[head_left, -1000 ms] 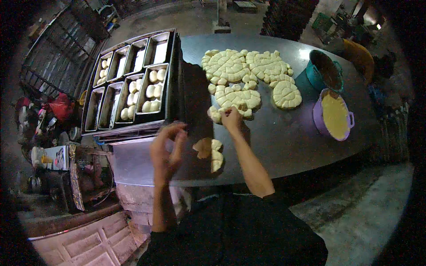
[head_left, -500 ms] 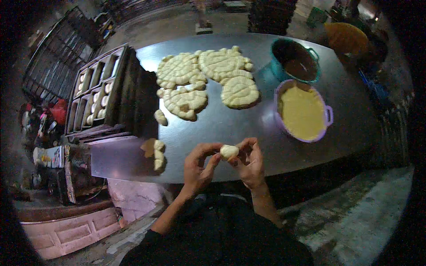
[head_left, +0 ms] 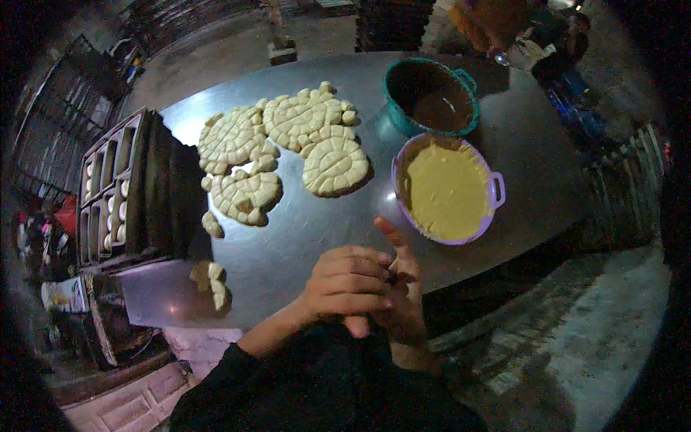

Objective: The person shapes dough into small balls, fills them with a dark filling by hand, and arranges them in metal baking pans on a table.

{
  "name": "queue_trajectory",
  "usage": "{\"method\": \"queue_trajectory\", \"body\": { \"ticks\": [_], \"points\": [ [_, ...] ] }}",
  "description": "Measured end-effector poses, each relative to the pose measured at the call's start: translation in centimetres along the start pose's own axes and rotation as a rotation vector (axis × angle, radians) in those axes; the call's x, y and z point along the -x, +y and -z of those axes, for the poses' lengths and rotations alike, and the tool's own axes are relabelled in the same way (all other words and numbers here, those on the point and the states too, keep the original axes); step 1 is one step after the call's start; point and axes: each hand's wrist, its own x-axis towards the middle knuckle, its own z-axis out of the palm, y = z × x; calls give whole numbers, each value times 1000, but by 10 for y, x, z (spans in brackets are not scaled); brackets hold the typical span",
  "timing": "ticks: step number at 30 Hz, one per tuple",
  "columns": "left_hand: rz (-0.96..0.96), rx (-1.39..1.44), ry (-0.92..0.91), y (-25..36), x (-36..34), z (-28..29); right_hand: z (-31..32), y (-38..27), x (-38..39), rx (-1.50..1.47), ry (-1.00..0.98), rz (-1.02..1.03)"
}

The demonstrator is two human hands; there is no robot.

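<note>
My left hand (head_left: 351,284) lies across the palm of my right hand (head_left: 407,291) above the table's near edge. The left fingers are pressed together, while the right index finger points up. Whatever is between the palms is hidden. Ahead on the metal table (head_left: 288,252), cut dough pieces sit packed in round clusters: back left (head_left: 234,137), back middle (head_left: 299,119), right (head_left: 335,165) and front left (head_left: 245,194). A loose dough piece (head_left: 212,225) lies left of them, with a few more pieces (head_left: 218,288) nearer me.
Right of the dough stands a purple basin (head_left: 499,191) of thick yellow paste (head_left: 446,191), with a teal basin (head_left: 403,119) holding dark contents behind it. Stacked dark trays (head_left: 162,194) rise at the left; their compartments hold pale rolls (head_left: 110,223). A dim orange shape (head_left: 497,18) is beyond the table.
My hands have come together, left over right; the dough ball that was between my fingertips is out of sight. The view has turned right, shifting the table's things leftward.
</note>
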Motion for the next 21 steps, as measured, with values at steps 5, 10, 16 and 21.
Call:
{"method": "queue_trajectory", "body": {
  "ticks": [5, 10, 16, 21],
  "points": [
    [329, 454, 644, -48, 40, -20, -31, 4, -51, 418, 149, 59],
    [799, 378, 664, -86, 57, 6, 17, -2, -119, 111, 63, -86],
    [1315, 374, 524, -99, 84, 44, 117, -79, -284, 1895, 59, 350],
    [1439, 282, 424, -106, 121, 62, 243, -100, -360, 2260, -239, -245]
  ]
}}
